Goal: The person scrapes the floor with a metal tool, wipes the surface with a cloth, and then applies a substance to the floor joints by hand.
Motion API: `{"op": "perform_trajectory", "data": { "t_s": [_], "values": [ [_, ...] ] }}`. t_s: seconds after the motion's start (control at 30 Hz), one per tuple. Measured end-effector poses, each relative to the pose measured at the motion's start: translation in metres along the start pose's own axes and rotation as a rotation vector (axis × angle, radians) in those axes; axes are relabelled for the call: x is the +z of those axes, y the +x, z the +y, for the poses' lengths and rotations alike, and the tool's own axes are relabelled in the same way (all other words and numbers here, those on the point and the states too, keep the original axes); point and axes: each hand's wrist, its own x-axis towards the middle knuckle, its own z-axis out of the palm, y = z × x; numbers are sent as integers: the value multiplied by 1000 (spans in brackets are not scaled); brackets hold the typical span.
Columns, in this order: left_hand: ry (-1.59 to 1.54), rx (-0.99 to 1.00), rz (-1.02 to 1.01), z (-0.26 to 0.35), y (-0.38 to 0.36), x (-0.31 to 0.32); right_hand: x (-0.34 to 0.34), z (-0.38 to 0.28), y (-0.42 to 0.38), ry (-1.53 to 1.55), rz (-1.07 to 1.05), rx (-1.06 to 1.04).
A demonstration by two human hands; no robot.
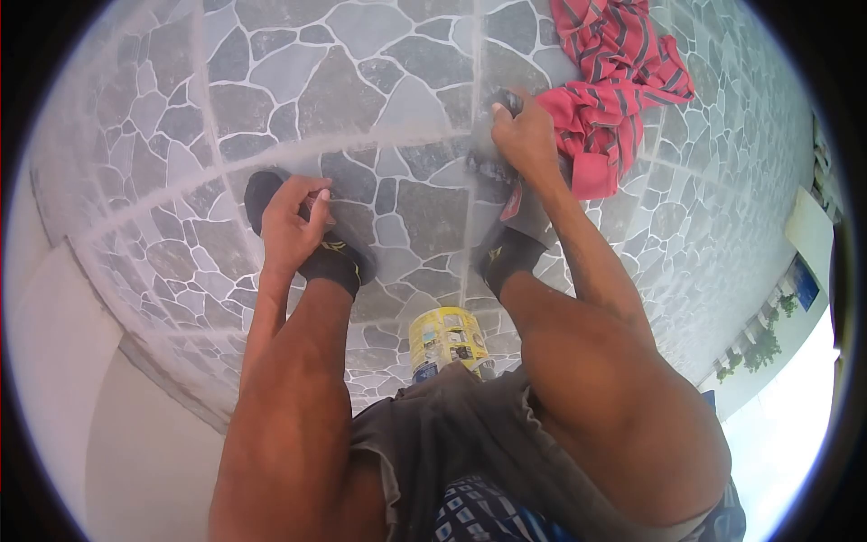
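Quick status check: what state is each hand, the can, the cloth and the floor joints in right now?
Left hand: resting on the left foot, holding nothing visible.
Right hand: closed on a dark tool, pressed to the tile joint.
Yellow can: upright between the feet; lid hidden.
Red striped cloth: crumpled on the floor.

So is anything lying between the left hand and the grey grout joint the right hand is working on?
Nothing visible does. The left hand rests by the black sandal; bare stone-pattern tiled floor runs to the right hand, which presses a dark tool, hard to identify, on the grey grout joint. The red striped cloth lies beyond.
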Motion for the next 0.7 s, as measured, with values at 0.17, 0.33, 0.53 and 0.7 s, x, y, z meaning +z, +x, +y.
{"op": "perform_trajectory", "data": {
  "t_s": [0.17, 0.33, 0.53, 0.7],
  "values": [
    [60, 73, 13, 0, 0, -1, 0, 12, -13, 2, -32, -24],
    [-22, 6, 0, 2, 0, 0, 4, 14, -2, -17, 22, -77],
    [-20, 0, -8, 0, -1, -1, -8, -9, -6, 3, -87, 44],
    [77, 128, 25, -1, 3, -1, 4, 13, -9, 45, 38, -98]
  ]
}}
